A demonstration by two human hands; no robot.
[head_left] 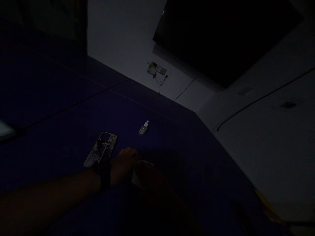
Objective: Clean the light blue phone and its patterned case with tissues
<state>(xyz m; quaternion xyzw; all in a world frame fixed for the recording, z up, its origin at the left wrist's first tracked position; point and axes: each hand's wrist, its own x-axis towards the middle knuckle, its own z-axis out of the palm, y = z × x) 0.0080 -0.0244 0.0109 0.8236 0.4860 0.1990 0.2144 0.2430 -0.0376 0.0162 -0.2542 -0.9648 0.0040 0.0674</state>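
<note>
The picture is very dark. My left hand (125, 164), with a dark watch (105, 175) on the wrist, is over the blue table with its fingers curled inward. Right beside it is my right hand (154, 175), mostly lost in shadow. A pale, thin piece (136, 179), perhaps paper or cloth, shows between the hands, and my right hand seems closed on it. What the left fingers hold, if anything, is hidden. Just left of my left hand lies a phone case or cased phone (102, 149) with a picture on its back. Beyond the hands is a small clear dropper bottle (143, 128) with a white top.
The blue table (73, 108) has a seam across it and meets a pale wall. A pale object (6, 130) is at the left edge. Sockets with cables (157, 69) and a large dark screen (216, 36) are on the wall. Something yellow (262, 198) shows at the lower right.
</note>
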